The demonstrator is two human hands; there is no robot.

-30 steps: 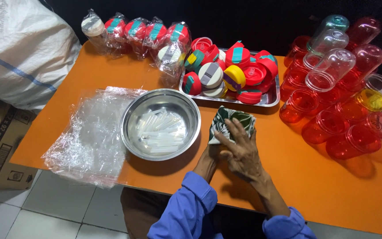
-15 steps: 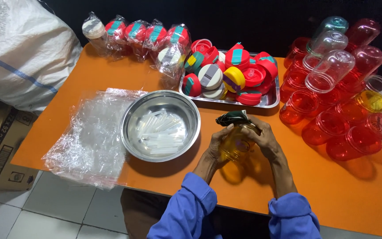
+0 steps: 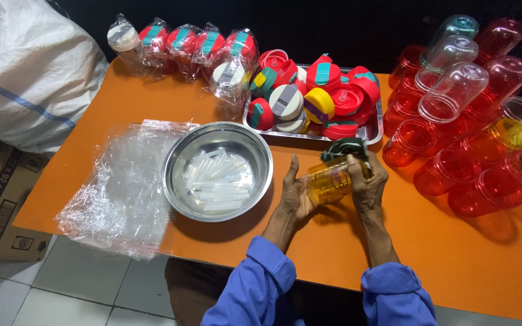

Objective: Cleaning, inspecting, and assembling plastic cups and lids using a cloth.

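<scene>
On the orange table [image 3: 442, 253], the biggest things lie to the sides: a crumpled heap of clear plastic bags [image 3: 125, 187] at the left and a stack of red and clear cups [image 3: 454, 121] at the right. Between them sit a steel bowl [image 3: 217, 171] holding pale straws and a steel tray [image 3: 371, 130] piled with coloured lids. Just in front of the tray, a yellow cup [image 3: 328, 180] is held on its side above the table. The left hand [image 3: 295, 194] cradles its base with fingers spread; the right hand [image 3: 367, 180] is closed round its mouth, pressing what looks like a dark green lid [image 3: 344, 147], though fingers hide the join. A lid seated crooked could pop off, and the cup, gripped only at its ends, could slip down onto the table.
</scene>
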